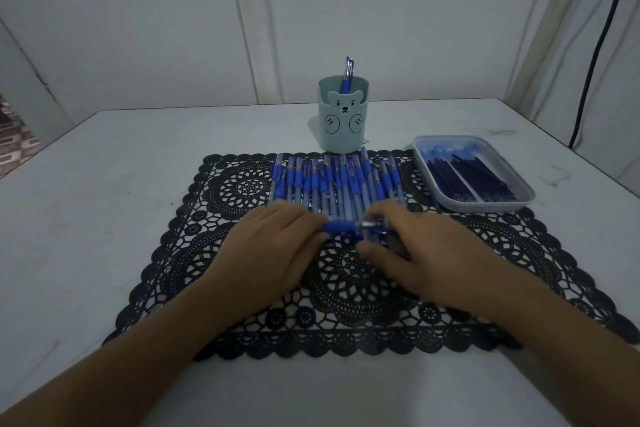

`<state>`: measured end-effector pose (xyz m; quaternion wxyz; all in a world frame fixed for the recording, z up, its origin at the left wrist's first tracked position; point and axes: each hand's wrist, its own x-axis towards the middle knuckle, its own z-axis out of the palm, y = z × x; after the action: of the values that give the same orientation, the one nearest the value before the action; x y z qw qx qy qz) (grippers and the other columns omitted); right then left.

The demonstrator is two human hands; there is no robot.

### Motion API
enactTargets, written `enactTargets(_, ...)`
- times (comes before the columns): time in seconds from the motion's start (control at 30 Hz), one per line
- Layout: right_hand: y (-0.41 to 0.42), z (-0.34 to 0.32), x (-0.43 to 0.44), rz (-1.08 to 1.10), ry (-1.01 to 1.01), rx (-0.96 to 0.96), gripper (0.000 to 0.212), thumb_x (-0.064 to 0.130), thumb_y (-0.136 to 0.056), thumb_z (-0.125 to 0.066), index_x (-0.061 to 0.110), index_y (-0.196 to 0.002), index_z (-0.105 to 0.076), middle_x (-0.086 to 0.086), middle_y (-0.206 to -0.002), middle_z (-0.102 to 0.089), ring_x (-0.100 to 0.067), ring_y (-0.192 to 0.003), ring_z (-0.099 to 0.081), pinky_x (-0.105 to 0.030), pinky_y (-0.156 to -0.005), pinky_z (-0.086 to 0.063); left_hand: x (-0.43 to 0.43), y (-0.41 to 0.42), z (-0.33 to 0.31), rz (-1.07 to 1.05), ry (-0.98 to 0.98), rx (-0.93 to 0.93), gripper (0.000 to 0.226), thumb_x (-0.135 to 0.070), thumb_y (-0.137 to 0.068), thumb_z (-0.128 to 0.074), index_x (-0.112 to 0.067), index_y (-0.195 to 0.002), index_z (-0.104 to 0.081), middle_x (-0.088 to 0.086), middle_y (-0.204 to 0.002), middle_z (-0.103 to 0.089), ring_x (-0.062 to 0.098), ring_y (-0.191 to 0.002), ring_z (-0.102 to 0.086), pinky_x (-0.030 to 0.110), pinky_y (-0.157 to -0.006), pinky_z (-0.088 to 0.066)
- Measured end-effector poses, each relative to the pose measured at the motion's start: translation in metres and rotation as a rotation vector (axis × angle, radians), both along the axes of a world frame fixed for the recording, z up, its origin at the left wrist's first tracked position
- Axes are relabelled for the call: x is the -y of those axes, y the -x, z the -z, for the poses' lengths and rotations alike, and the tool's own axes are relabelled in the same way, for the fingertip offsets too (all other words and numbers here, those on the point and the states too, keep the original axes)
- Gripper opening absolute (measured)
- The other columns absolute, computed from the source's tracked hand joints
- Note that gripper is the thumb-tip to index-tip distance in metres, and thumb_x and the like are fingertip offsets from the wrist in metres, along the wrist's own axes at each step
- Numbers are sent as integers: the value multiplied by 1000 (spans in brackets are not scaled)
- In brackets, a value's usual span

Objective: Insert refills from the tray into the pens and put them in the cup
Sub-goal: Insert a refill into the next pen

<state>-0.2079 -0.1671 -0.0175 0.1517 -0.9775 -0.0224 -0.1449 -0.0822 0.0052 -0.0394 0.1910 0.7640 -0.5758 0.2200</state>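
Several blue pens (332,180) lie side by side in a row on a black lace mat (242,288). Just in front of the row, my left hand (273,246) and my right hand (412,246) hold one blue pen (343,227) crosswise between them, each gripping one end. A pale green cup (343,121) with a bear face stands behind the row, with one pen (347,74) upright in it. To the right, a grey tray (429,166) holds several dark blue refills (467,177).
A white table (104,184) carries everything, with white wall panels behind it. A black cable (595,45) hangs down at the far right. The table's right edge runs close past the tray.
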Motion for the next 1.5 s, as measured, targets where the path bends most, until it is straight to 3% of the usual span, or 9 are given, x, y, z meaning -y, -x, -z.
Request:
enactTargets(0.13,3,-6,6,105,-222,14,15,24,-95,-34,24,-107,-42,13,-76,-48,-1,-65,-48,-11,-59,-37,-2,-7,-2,-106,64,-118,32,-29,-88,-41,-8,-95,-65,-4,-73,-56,8,-66,-46,19,-62,-36)
enactTargets(0.27,3,-4,0,-12,-77,46,27,13,-91,-45,14,-115,-57,9,-100,-44,-3,-83,-49,-6,-73,-41,-3,-10,-1,-139,58,-191,36,-33,-88,-38,-9,-97,-64,-6,-73,-55,10,-66,-49,15,-60,-36)
enactTargets(0.43,2,10,-9,-150,112,48,20,24,-77,-54,19,-95,-62,6,-83,-61,-14,-72,-54,-30,-63,-50,-3,-6,-1,-133,28,-196,36,-33,-88,-38,-10,-97,-64,-2,-73,-57,14,-66,-51,22,-58,-41)
enactTargets(0.6,1,11,-7,-113,183,50,29,45,-80,-43,23,-87,-61,10,-78,-58,-13,-70,-54,-29,-59,-46,-3,-3,-4,-133,11,-193,34,-32,-87,-40,-9,-97,-65,-4,-74,-58,8,-65,-48,6,-64,-30)
enactTargets(0.83,-2,-5,-3,138,-263,150,37,55,-83,-34,26,-87,-55,11,-75,-53,-4,-68,-49,-18,-60,-40,-2,3,-7,-31,-35,-154,33,-30,-88,-43,-8,-100,-65,-2,-75,-61,7,-63,-50,7,-62,-34)
enactTargets(0.93,-2,-5,-3,86,-388,28,31,53,-83,-36,31,-83,-57,9,-70,-57,-6,-66,-51,-20,-60,-41,-2,5,-7,57,-65,-87,31,-27,-89,-44,-8,-101,-65,0,-75,-61,12,-63,-54,23,-56,-48)
enactTargets(1.3,0,-6,-4,-55,-342,22,6,34,-83,-56,36,-78,-52,9,-69,-58,-8,-68,-52,-21,-58,-43,-7,3,-15,170,-144,-433,35,-39,-91,-40,-19,-105,-66,-22,-55,-49,-1,-51,-49,6,-48,-34)
enactTargets(1.4,0,-6,-5,-35,-380,6,11,45,-78,-55,42,-85,-48,14,-69,-53,3,-69,-51,-10,-59,-40,-8,2,-17,146,-107,-357,40,-41,-90,-36,-19,-107,-65,-22,-58,-48,2,-55,-51,9,-49,-38)
enactTargets(1.5,0,-7,-3,-7,-423,-17,41,57,-79,-36,24,-82,-61,5,-65,-58,-7,-60,-52,-19,-55,-41,-8,1,-18,134,-89,-286,38,-40,-91,-36,-21,-110,-64,-32,-65,-43,-7,-53,-47,5,-51,-37)
